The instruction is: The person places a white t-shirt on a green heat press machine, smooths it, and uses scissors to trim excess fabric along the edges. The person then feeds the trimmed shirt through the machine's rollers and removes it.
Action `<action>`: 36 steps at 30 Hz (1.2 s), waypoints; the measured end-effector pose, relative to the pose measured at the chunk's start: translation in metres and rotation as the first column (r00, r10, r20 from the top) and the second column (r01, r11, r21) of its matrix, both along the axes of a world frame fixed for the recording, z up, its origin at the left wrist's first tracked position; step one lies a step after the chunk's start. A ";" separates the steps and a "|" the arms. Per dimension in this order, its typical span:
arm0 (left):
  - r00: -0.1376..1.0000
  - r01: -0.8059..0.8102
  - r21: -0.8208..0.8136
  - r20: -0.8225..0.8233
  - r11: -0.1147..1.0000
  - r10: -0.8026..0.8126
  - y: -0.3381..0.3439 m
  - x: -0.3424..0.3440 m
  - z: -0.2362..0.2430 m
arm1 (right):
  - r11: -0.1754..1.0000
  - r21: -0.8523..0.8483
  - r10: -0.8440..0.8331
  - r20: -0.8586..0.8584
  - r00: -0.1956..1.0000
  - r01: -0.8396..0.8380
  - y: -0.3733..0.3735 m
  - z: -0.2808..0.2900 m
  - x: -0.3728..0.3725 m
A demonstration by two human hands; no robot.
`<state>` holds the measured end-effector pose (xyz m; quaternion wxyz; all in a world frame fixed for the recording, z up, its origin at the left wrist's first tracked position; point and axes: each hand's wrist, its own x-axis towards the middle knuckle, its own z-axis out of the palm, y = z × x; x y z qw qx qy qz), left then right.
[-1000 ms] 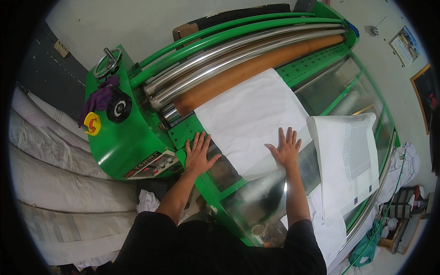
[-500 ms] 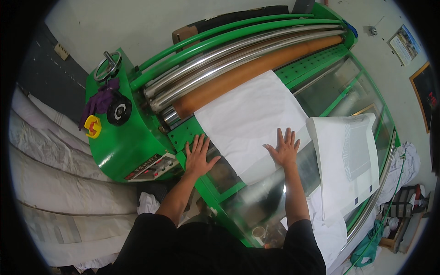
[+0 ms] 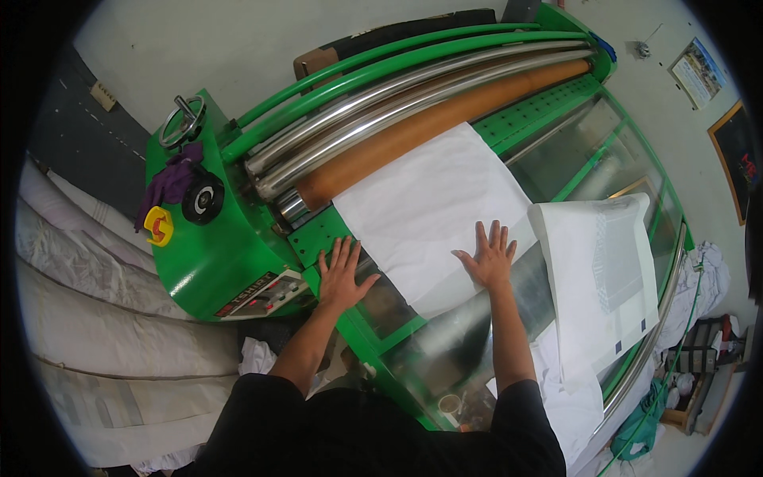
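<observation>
A white sheet (image 3: 433, 219), fabric or paper, lies flat across the front bed of a large green roller machine (image 3: 211, 262). Its far edge meets the brown roller (image 3: 421, 151), below two shiny steel rollers (image 3: 342, 163). My left hand (image 3: 342, 278) is spread flat at the sheet's left edge, partly over the green perforated strip. On the sheet's near right part rests my right hand (image 3: 489, 261), fingers apart and palm down. Neither hand holds anything. To the right, a pale printed sheet (image 3: 600, 278) with a grey pattern drapes over the machine's glass-like top.
A handwheel (image 3: 182, 122), a purple cloth (image 3: 171, 176), a black knob (image 3: 203, 199) and a yellow tape dispenser (image 3: 159, 226) are on the machine's left housing. Wrapped rolls (image 3: 119, 334) are stacked at the left. White cloth (image 3: 707, 274) and a green bag (image 3: 638, 425) lie at the right.
The view has shifted very slightly. Both hands stay spread in nearly the same places, and the white sheet shows no clear movement.
</observation>
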<state>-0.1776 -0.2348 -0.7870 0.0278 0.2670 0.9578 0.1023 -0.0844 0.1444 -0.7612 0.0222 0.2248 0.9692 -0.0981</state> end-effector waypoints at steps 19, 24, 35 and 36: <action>1.000 0.007 0.028 -0.009 1.000 -0.006 -0.001 -0.001 -0.003 | 1.000 0.008 0.003 0.006 1.000 -0.003 -0.002 0.000 -0.008; 1.000 0.006 0.021 -0.016 1.000 -0.006 -0.001 0.000 -0.002 | 1.000 0.006 -0.001 0.012 1.000 0.001 -0.003 0.002 -0.011; 0.999 0.003 0.037 0.034 0.999 -0.005 -0.001 -0.001 0.001 | 1.000 0.003 0.007 -0.005 1.000 -0.007 0.000 -0.004 -0.016; 1.000 0.006 0.029 0.024 1.000 -0.007 -0.001 -0.001 0.001 | 1.000 0.016 0.003 0.008 1.000 -0.003 0.001 -0.005 -0.017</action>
